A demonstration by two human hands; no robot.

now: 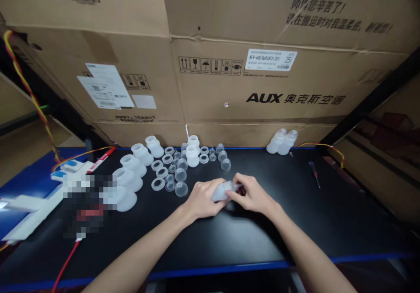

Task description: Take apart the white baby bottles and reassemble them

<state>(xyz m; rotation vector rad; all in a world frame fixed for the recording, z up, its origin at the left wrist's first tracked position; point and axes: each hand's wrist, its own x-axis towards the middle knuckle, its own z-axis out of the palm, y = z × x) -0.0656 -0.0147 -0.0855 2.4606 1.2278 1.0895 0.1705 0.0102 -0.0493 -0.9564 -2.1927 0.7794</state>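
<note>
My left hand is wrapped round the milky body of a small baby bottle, which lies tilted on its side above the black table. The fingers of my right hand are closed on the bottle's clear top end, where the nipple partly shows. Nearest to my left hand are clear dome caps, small clear nipples and ring collars in rows. Two open bottle bodies stand among these parts.
More open bottle bodies line the left side. Two capped bottles stand at the back right. A screwdriver lies on the right, a red marker at the left. A large cardboard box walls off the back.
</note>
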